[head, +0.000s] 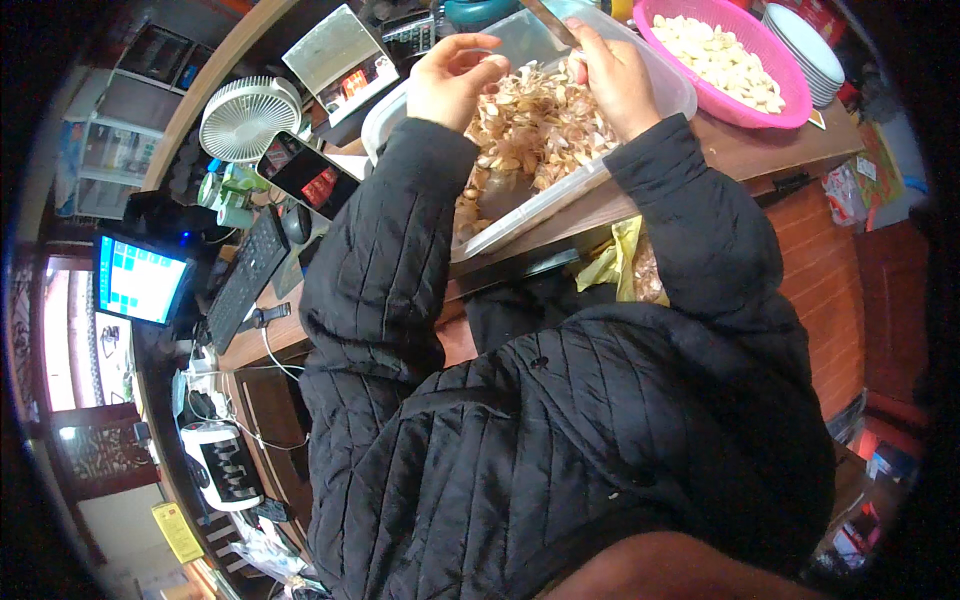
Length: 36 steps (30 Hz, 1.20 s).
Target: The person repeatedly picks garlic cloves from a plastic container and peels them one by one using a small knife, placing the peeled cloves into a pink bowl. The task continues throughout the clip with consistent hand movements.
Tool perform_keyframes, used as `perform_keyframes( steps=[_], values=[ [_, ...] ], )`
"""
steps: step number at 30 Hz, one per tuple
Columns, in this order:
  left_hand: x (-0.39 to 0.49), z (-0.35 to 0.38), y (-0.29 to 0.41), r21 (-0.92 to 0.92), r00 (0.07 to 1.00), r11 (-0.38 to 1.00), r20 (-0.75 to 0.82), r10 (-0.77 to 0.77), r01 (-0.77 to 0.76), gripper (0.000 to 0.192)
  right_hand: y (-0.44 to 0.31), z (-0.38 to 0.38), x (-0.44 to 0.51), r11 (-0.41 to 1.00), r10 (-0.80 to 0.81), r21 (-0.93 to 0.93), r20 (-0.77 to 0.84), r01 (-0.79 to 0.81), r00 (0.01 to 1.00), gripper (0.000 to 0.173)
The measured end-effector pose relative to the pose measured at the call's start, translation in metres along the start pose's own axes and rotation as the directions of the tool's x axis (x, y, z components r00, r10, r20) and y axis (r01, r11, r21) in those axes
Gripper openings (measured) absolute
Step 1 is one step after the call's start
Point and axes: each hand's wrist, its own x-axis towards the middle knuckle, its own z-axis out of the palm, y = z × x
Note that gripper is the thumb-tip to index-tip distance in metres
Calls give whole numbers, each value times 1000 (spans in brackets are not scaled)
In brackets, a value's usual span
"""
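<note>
A translucent plastic bin stands on the wooden desk, with unpeeled garlic cloves and loose skins heaped inside. Over its left part is my left hand, fingers curled and thumb near the fingertips; whether something small is pinched there cannot be told. My right hand, above the bin's right part, grips a knife whose blade points up and left. Something small and pale may lie at its thumb. Right of the bin, a pink plastic basket holds many peeled garlic cloves.
Stacked white plates stand beyond the basket. To the left are a mirror, a white fan, a smartphone, a mouse, a keyboard and a lit monitor. A yellow plastic bag hangs below the desk edge.
</note>
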Motion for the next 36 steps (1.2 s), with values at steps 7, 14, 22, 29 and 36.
perform_keyframes(
  steps=[7,14,22,29,36],
  values=[
    [-47,8,11,-790,949,556,99,-300,259,21,-22,6,-21,842,-432,-311,100,441,896,46],
    [-49,9,7,-746,968,619,164,-188,246,21,-28,12,-25,704,-613,-365,121,609,781,29],
    [-53,6,5,-690,982,702,80,-171,178,25,-28,13,-26,699,-596,-427,96,573,798,31],
    [-53,2,3,-751,978,629,188,-87,201,20,-23,12,-22,722,-266,-657,27,217,964,40],
    [-50,-1,3,-766,961,589,142,-237,258,18,-19,15,-13,956,-145,284,228,77,963,37]
  ],
)
